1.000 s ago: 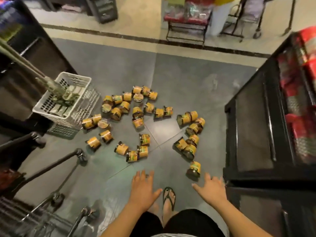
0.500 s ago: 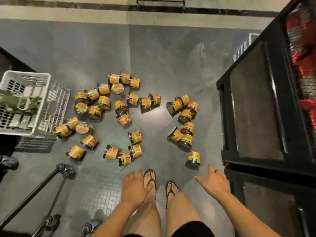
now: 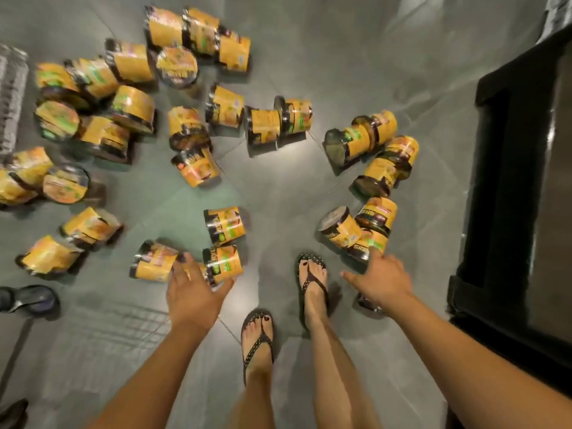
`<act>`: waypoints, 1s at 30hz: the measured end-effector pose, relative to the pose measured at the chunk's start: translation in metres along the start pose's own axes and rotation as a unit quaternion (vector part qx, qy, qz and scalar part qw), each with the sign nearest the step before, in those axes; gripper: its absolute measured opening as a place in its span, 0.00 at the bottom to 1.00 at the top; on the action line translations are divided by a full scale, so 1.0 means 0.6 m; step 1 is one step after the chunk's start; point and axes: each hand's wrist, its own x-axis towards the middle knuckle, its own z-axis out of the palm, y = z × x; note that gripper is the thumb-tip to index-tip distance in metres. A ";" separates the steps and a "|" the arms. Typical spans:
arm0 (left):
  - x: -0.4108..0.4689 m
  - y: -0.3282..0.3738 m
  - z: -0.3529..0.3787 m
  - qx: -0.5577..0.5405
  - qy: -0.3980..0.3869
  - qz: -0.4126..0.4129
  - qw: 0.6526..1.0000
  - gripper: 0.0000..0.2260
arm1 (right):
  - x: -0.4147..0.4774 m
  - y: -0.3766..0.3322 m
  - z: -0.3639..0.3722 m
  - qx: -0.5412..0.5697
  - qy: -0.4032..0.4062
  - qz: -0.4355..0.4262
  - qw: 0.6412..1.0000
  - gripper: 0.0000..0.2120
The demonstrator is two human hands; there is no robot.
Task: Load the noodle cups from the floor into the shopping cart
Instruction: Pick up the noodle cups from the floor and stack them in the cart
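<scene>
Several yellow-and-black noodle cups lie scattered on the grey floor, most on their sides. My left hand reaches down with spread fingers over two near cups, one at its fingertips and one by its thumb. It grips nothing. My right hand is stretched out, its forefinger touching a cup in the right-hand cluster. Another cup is mostly hidden under that hand. Of the shopping cart I see only a black wheel at the left edge.
A black display cabinet stands close on the right. A white wire basket's edge shows at the far left. My sandalled feet stand between my hands, just behind the nearest cups.
The view has dropped closer to the floor. Both hands have moved forward and down to the nearest cups; my right forefinger now touches one.
</scene>
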 end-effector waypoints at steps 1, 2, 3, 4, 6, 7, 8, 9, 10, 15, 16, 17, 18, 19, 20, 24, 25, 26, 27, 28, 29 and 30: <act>0.038 0.000 0.026 -0.014 0.006 -0.012 1.000 0.49 | 0.046 -0.008 0.010 -0.009 0.008 -0.006 1.000 0.40; 0.073 0.001 0.049 -0.029 0.015 -0.026 0.999 0.51 | 0.089 -0.017 0.018 -0.018 0.018 -0.011 1.000 0.40; 0.106 0.004 0.072 -0.048 0.026 -0.040 0.998 0.53 | 0.131 -0.025 0.027 -0.023 0.030 -0.013 0.999 0.41; 0.135 0.009 0.091 -0.067 0.036 -0.054 0.996 0.54 | 0.171 -0.032 0.035 -0.026 0.043 -0.011 0.999 0.43; 0.190 0.019 0.128 -0.104 0.055 -0.064 0.991 0.56 | 0.241 -0.042 0.055 -0.036 0.064 -0.006 0.997 0.47; 0.215 0.022 0.143 -0.122 0.063 -0.067 0.988 0.57 | 0.269 -0.046 0.066 -0.040 0.071 -0.004 0.997 0.49; 0.238 0.024 0.158 -0.141 0.072 -0.072 0.985 0.58 | 0.295 -0.046 0.078 -0.037 0.075 -0.003 0.997 0.51; 0.261 0.023 0.174 -0.162 0.079 -0.079 0.981 0.58 | 0.317 -0.047 0.088 -0.027 0.077 0.000 0.997 0.54; 0.280 0.025 0.187 -0.186 0.083 -0.089 0.975 0.59 | 0.335 -0.046 0.099 -0.011 0.076 0.002 0.997 0.56; 0.328 0.044 0.226 -0.265 0.116 -0.134 0.948 0.60 | 0.386 -0.036 0.148 0.014 0.089 -0.012 0.996 0.64; 0.332 0.046 0.228 -0.268 0.128 -0.131 0.946 0.59 | 0.390 -0.036 0.154 0.013 0.098 -0.013 0.995 0.65; 0.334 0.047 0.229 -0.267 0.138 -0.123 0.946 0.59 | 0.392 -0.035 0.160 0.016 0.110 -0.016 0.994 0.64; 0.336 0.049 0.230 -0.262 0.148 -0.108 0.948 0.58 | 0.393 -0.034 0.165 0.023 0.125 -0.021 0.992 0.63; 0.337 0.049 0.230 -0.254 0.160 -0.086 0.950 0.57 | 0.393 -0.033 0.169 0.032 0.142 -0.027 0.989 0.61; 0.336 0.051 0.230 -0.243 0.172 -0.060 0.953 0.56 | 0.393 -0.032 0.172 0.043 0.157 -0.035 0.986 0.58; 0.327 0.061 0.222 -0.185 0.171 0.046 0.967 0.51 | 0.388 -0.049 0.174 0.102 0.179 -0.087 0.975 0.54; 0.325 0.066 0.221 -0.169 0.162 0.069 0.970 0.50 | 0.388 -0.060 0.171 0.136 0.181 -0.104 0.968 0.54; 0.323 0.071 0.220 -0.152 0.152 0.088 0.973 0.49 | 0.387 -0.074 0.168 0.177 0.186 -0.125 0.958 0.54; 0.319 0.076 0.221 -0.136 0.143 0.101 0.975 0.47 | 0.386 -0.089 0.166 0.219 0.191 -0.147 0.946 0.53; 0.313 0.081 0.222 -0.124 0.134 0.111 0.977 0.45 | 0.383 -0.105 0.163 0.258 0.192 -0.169 0.931 0.53; 0.304 0.085 0.224 -0.116 0.127 0.122 0.977 0.43 | 0.381 -0.118 0.164 0.294 0.190 -0.184 0.919 0.53; 0.295 0.086 0.230 -0.103 0.127 0.143 0.976 0.41 | 0.378 -0.129 0.168 0.323 0.184 -0.191 0.909 0.53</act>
